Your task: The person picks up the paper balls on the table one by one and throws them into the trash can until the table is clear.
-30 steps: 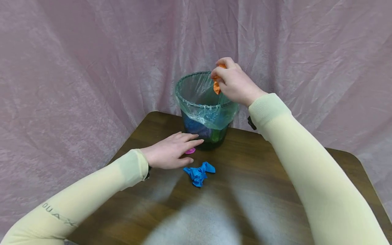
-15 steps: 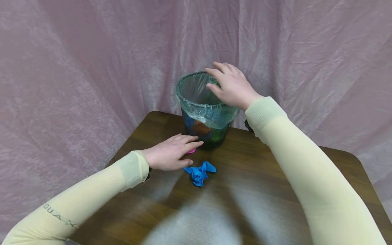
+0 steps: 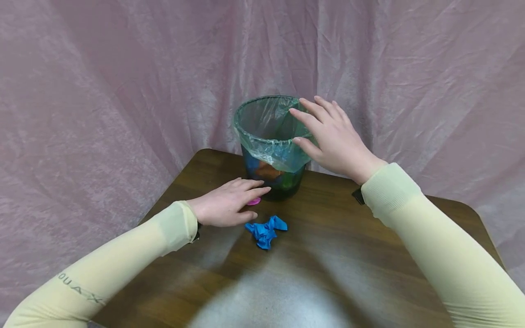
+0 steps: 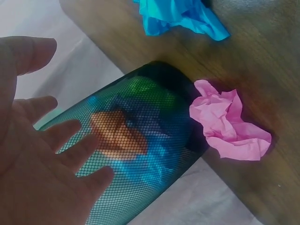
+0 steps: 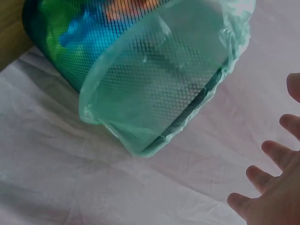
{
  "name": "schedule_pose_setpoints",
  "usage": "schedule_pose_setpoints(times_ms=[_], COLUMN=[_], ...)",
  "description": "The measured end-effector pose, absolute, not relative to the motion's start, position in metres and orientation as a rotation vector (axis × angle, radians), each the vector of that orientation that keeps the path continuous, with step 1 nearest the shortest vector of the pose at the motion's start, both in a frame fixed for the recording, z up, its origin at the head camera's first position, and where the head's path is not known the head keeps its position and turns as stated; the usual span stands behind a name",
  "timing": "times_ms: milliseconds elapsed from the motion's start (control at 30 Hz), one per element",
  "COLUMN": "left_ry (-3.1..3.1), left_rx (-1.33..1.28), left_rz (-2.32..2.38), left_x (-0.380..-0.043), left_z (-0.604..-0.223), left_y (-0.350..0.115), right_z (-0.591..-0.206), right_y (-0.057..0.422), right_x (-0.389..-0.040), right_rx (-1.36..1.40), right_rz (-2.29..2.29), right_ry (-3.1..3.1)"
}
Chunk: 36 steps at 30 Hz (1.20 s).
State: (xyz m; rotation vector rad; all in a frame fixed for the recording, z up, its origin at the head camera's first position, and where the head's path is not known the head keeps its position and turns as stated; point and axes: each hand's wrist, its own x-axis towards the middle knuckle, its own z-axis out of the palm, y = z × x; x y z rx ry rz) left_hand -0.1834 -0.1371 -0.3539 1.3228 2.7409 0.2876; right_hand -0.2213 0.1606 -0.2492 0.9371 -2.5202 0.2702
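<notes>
A mesh wastebasket [image 3: 251, 160] with a green plastic liner [image 3: 283, 157] folded over its rim stands at the back of the table. Through the mesh, an orange crumpled paper [image 4: 117, 133] shows among blue and green ones. My right hand [image 3: 338, 141], fingers spread, is at the basket's right side and holds nothing. Low over the table hovers my left hand [image 3: 227, 204], fingers straight, in front of the basket. Beneath it a pink crumpled paper [image 4: 229, 123] lies mostly hidden in the head view. Just right of the left thumb lies a blue crumpled paper [image 3: 265, 232].
The brown wooden table [image 3: 348, 218] has rounded corners and the basket stands close to its far edge. A pink velvety curtain [image 3: 143, 82] hangs behind and on both sides.
My right hand let go of the orange paper, which dropped into the basket. That hand then drew back to the right and nearer. My left hand has stayed put.
</notes>
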Motion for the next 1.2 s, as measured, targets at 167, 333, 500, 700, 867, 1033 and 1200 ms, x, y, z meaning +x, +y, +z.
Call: schedule_pose_setpoints(times_ms=[167,333,500,700,867,1033,1200], left_ry=[2.746,2.724,2.694,2.662,2.626,2.588,2.557], left_rx=[1.326,1.321,1.302,1.320,1.299,1.297,1.281], left_rz=[0.317,0.316,0.290,0.283,0.270,0.235,0.184], left_x=[-0.184,-0.182,-0.181,-0.180,-0.178,-0.178,-0.180], left_z=[-0.353,-0.357,-0.364,-0.371,-0.377,-0.385,-0.396], left_y=[-0.137,-0.131,-0.124,-0.117,-0.109,-0.099,-0.088], right_z=[-0.266,-0.291,-0.320,-0.353,-0.373,-0.390,-0.406], right_y=[0.172,0.184,0.196,0.206,0.211,0.214,0.217], right_x=[-0.202,-0.182,-0.163,-0.145,-0.133,-0.121,-0.109], right_rx=[0.976,1.006,1.038,1.068,1.077,1.100,1.123], right_rz=[0.283,0.236,0.192,0.162,0.152,0.149,0.146], right_ry=[-2.450,-2.499,-2.598,-2.701,-2.751,-2.767,-2.772])
